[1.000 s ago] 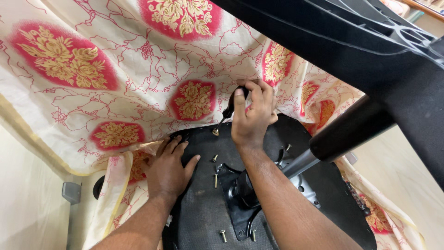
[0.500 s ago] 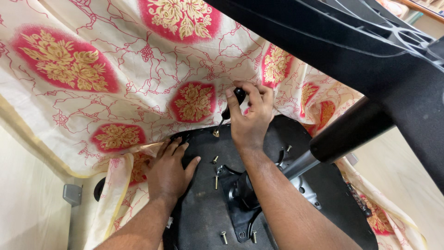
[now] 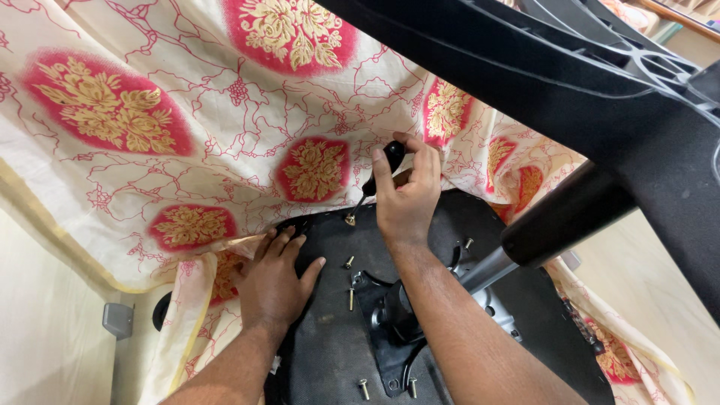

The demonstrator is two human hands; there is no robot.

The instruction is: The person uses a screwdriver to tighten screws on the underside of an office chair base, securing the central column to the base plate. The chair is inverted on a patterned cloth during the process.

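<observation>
- Where the cream cloth with red-and-gold flower medallions (image 3: 187,142) is spread, it covers most of the surface and lies bunched along the far edge of the black underside of an upturned office chair seat (image 3: 330,352).
- A pale floor (image 3: 652,277) shows at the right, a pale wall (image 3: 45,330) at the left.
- The black chair base (image 3: 600,97) and its dark column (image 3: 566,217) reach across the upper right.
- The right hand (image 3: 409,199) is clenched around a black-handled screwdriver (image 3: 382,169), whose tip meets a screw (image 3: 349,220) at the seat's far edge.
- The left hand (image 3: 274,281) lies flat and unclenched on the seat, grasping nothing.
- Loose silver screws (image 3: 350,298) stand near the black metal mechanism plate (image 3: 390,330).
</observation>
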